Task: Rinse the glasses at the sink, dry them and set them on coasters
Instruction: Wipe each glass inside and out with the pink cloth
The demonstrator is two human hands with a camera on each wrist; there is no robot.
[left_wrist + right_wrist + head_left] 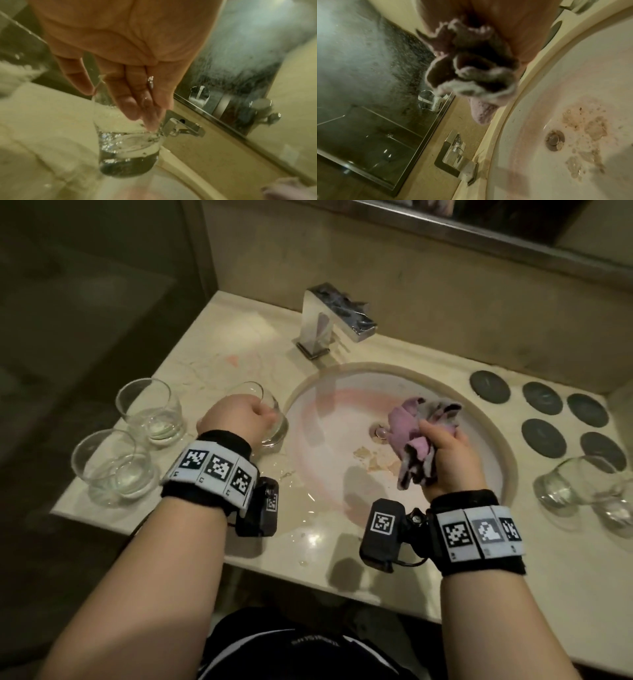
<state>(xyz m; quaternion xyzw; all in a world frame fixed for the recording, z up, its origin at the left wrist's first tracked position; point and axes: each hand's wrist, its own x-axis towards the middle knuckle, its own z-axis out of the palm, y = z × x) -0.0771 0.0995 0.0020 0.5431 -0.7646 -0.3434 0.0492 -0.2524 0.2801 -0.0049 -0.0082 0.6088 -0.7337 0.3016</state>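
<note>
**Left hand on glass at sink edge, right hand bunching cloth**

We see the left hand point(239, 416) gripping a stemless glass point(270, 419) by the rim on the counter point(212, 364), just left of the sink point(342, 378). From the left wrist view, the fingers point(133, 102) reach down inside the glass while the thumb sits outside, pinching the wall. The right hand point(448, 460) is over the basin, fingers clamped around a crumpled pink cloth point(414, 436). Two more glasses point(150, 409) stand at the far left, another glass point(579, 487) at the right, near five dark coasters point(489, 386).
</note>
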